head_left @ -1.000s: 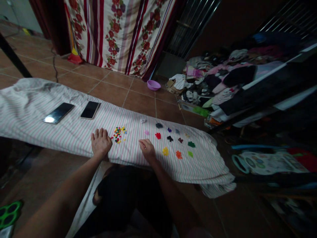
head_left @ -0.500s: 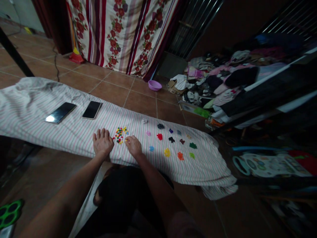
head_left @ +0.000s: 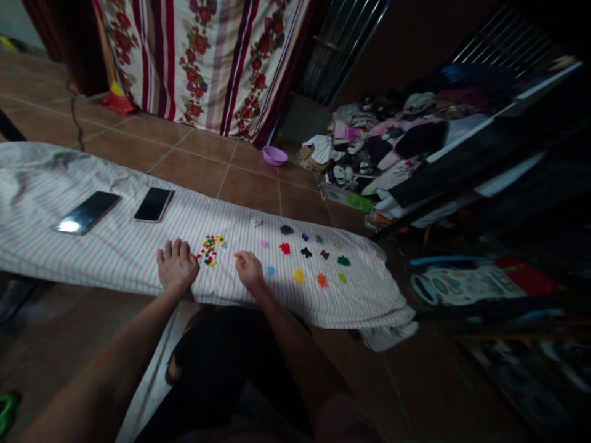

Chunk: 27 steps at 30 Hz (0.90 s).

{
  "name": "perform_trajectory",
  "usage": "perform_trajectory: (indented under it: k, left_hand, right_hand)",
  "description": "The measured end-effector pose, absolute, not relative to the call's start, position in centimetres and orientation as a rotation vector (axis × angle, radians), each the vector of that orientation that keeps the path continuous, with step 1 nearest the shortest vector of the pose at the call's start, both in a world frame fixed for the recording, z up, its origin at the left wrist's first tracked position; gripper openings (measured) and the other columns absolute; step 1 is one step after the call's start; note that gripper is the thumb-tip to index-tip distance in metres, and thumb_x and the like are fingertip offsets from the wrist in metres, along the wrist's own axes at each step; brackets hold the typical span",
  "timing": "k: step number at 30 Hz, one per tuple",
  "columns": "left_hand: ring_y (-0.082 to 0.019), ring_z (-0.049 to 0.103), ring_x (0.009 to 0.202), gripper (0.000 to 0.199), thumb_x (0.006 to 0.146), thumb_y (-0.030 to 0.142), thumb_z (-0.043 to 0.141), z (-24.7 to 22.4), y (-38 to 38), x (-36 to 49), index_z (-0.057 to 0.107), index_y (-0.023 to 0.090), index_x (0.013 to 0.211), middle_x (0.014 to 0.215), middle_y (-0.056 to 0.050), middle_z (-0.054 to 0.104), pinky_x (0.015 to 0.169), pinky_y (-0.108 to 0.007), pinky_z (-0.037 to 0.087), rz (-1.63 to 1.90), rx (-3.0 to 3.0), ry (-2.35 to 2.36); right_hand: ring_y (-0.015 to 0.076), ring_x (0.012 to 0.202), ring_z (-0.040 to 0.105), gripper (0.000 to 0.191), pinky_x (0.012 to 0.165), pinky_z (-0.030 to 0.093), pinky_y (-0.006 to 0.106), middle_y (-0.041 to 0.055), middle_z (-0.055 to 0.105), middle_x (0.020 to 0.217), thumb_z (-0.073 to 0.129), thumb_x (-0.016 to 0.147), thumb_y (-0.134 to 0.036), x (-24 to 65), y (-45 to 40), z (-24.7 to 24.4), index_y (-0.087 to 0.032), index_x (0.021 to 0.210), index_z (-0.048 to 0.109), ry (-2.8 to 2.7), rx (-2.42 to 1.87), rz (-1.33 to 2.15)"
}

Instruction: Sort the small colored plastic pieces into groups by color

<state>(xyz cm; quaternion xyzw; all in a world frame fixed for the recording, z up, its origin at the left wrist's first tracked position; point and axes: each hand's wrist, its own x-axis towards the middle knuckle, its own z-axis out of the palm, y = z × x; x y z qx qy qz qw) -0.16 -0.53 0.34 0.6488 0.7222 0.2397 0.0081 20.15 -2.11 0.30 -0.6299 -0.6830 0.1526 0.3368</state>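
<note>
My left hand (head_left: 176, 266) lies flat on the striped cloth (head_left: 138, 252), fingers spread, just left of a mixed pile of small coloured pieces (head_left: 210, 247) in red, yellow, green and other colours. Between the pinched fingertips of my right hand (head_left: 250, 271) a small yellow piece (head_left: 237, 256) shows, right of the pile. Farther right lie separate colour heaps, among them a light blue heap (head_left: 270, 271), a pink heap (head_left: 264, 243), a red heap (head_left: 284, 248), a yellow heap (head_left: 299, 275), an orange heap (head_left: 322, 280) and a dark green heap (head_left: 343, 261). The pieces' exact kind is too small to tell.
Two dark-screened devices, a tablet (head_left: 87, 212) and a phone (head_left: 154, 204), lie on the cloth at left. On the tiled floor beyond stand a purple basin (head_left: 275, 156) and a red broom (head_left: 119, 103). Piled clothes (head_left: 392, 138) fill the right side.
My right hand has moved right, away from the mixed pile, with the yellow piece in its fingers. My left hand stays flat beside the pile. The view has shifted slightly.
</note>
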Motion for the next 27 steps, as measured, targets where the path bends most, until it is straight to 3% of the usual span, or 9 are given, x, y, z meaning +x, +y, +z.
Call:
perform_trajectory:
  k: [4,15,27]
  left_hand:
    - [-0.029,0.029,0.139,0.049,0.087,0.029,0.031,0.2,-0.6,-0.2,0.052,0.014,0.129,0.142,-0.012,0.047,0.114,-0.050,0.018,0.762,2.038,2.265]
    - [-0.029,0.031,0.137,0.049,0.087,0.030,0.029,0.8,-0.8,0.1,0.054,0.014,0.126,0.139,-0.013,0.049,0.113,-0.049,0.019,0.760,2.040,2.280]
    - [-0.029,0.033,0.136,0.049,0.086,0.031,0.030,0.8,-0.7,0.1,0.055,0.015,0.125,0.139,-0.012,0.050,0.112,-0.049,0.020,0.716,2.047,2.302]
  right_hand:
    - [0.0168,0.083,0.061,0.026,0.082,0.050,0.030,0.0046,0.065,0.092,0.045,0.081,-0.014,22.3,-2.6,0.7,-0.020,0.095,0.066,-1.718,-1.617,0.382]
    - [0.0174,0.070,0.062,0.025,0.069,0.051,0.030,0.0059,0.069,0.085,0.047,0.078,-0.026,30.9,-5.4,0.2,-0.019,0.094,0.066,-1.356,-1.732,0.226]
    - [0.0213,0.081,0.060,0.027,0.080,0.046,0.034,0.0072,0.069,0.084,0.044,0.078,-0.029,37.8,-8.1,0.0,-0.019,0.083,0.068,-1.410,-1.911,-0.028]
